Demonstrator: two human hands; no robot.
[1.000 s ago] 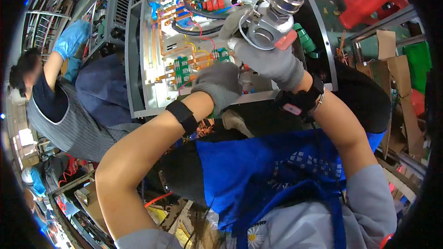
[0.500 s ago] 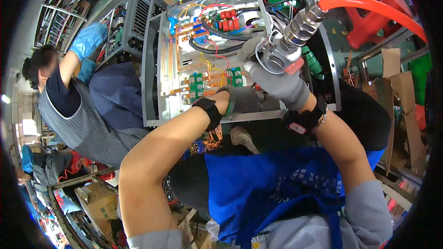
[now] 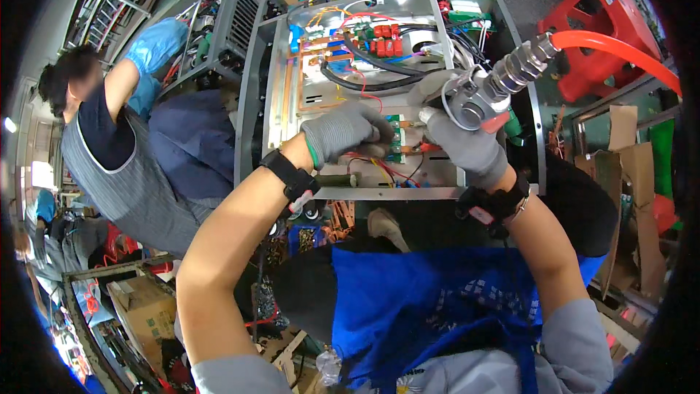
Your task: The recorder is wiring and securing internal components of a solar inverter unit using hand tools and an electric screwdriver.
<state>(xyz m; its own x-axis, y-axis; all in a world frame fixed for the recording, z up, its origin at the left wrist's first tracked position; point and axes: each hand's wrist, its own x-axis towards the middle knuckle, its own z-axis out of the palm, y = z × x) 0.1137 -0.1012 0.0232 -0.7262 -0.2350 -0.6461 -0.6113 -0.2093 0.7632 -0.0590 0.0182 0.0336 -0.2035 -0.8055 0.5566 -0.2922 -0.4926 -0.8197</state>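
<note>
My right hand (image 3: pixel 467 142), in a grey glove, is closed around a silver air-driven power tool (image 3: pixel 475 104). An orange air hose (image 3: pixel 609 42) runs from its metal coupling to the right. My left hand (image 3: pixel 344 131), also gloved in grey, is over the front part of an open metal equipment chassis (image 3: pixel 430 194). Its fingers curl beside a green circuit board (image 3: pixel 396 135); what they pinch, if anything, is hidden. Red and yellow wires (image 3: pixel 383 166) lie just below that hand. Red-sleeved terminals (image 3: pixel 430 148) sit between the two hands.
Black cables (image 3: pixel 379 76) and red components (image 3: pixel 385 41) fill the chassis's far part. A co-worker (image 3: pixel 120 146) with blue sleeve covers is at left, near another chassis (image 3: pixel 240 22). A red plastic stool (image 3: pixel 601 33) stands at far right, with cardboard (image 3: pixel 634 182) nearer.
My left hand has moved left and up from the chassis's front rim area, uncovering wires there. My right hand keeps hold of the air tool. The whole view has shifted slightly.
</note>
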